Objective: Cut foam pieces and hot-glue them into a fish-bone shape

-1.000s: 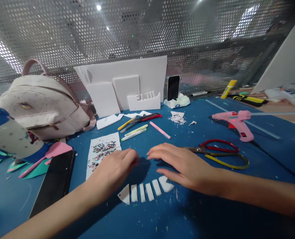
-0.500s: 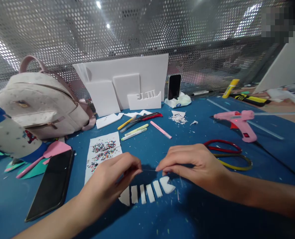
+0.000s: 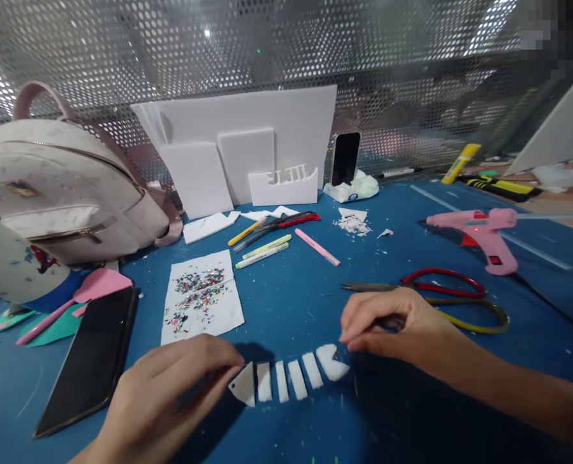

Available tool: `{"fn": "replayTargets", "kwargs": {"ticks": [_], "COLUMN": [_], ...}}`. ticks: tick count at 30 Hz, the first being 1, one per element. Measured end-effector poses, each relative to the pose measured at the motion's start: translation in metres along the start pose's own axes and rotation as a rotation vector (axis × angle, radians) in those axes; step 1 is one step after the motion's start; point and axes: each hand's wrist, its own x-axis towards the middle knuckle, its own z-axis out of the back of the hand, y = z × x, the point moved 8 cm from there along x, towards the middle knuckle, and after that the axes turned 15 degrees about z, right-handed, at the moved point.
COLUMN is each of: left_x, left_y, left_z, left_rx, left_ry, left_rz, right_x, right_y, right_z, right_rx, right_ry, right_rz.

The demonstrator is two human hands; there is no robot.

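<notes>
A row of separate white foam pieces (image 3: 297, 379) curves across the blue table in a fish-like shape, with a small dark dot on the pointed head piece (image 3: 245, 385) at the left and a notched tail piece (image 3: 333, 362) at the right. My left hand (image 3: 174, 380) pinches beside the head piece, thumb and forefinger together. Close to the tail piece, my right hand (image 3: 387, 322) is also closed in a pinch. A thin thread ran between both pinches a moment ago; against the table it is now too fine to follow.
Scissors (image 3: 370, 287) lie behind my right hand, and a pink glue gun (image 3: 479, 225) with a cord sits farther right. Coloured bits lie on a white sheet (image 3: 233, 309). Pens, a cutter, a dark phone (image 3: 90, 361), a backpack (image 3: 64, 187) and foam boards (image 3: 196, 180) surround the area.
My hands have moved apart, the left toward the head piece and the right out past the tail piece. More of the scissors and the foam head now shows. The view has shifted slightly.
</notes>
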Motion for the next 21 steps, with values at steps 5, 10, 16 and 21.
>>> {"fn": "replayTargets", "kwargs": {"ticks": [5,10,16,21], "left_x": [-0.013,-0.019,-0.03,-0.029], "left_y": [0.019,0.024,0.029,0.026], "left_z": [0.001,-0.009,-0.015,-0.019], "left_rx": [-0.003,-0.029,0.035,0.033], "left_ry": [-0.034,0.096,0.081,0.101], "left_rz": [0.054,-0.044,-0.174,-0.227], "right_x": [-0.001,-0.002,-0.005,-0.006], "right_y": [-0.007,-0.002,0.004,-0.001], "right_z": [0.001,-0.007,-0.012,-0.012], "right_rx": [-0.057,-0.167,-0.296,-0.276], "right_ry": [0.002,0.098,0.189,0.155], "right_rz": [0.011,0.108,0.226,0.209]}}
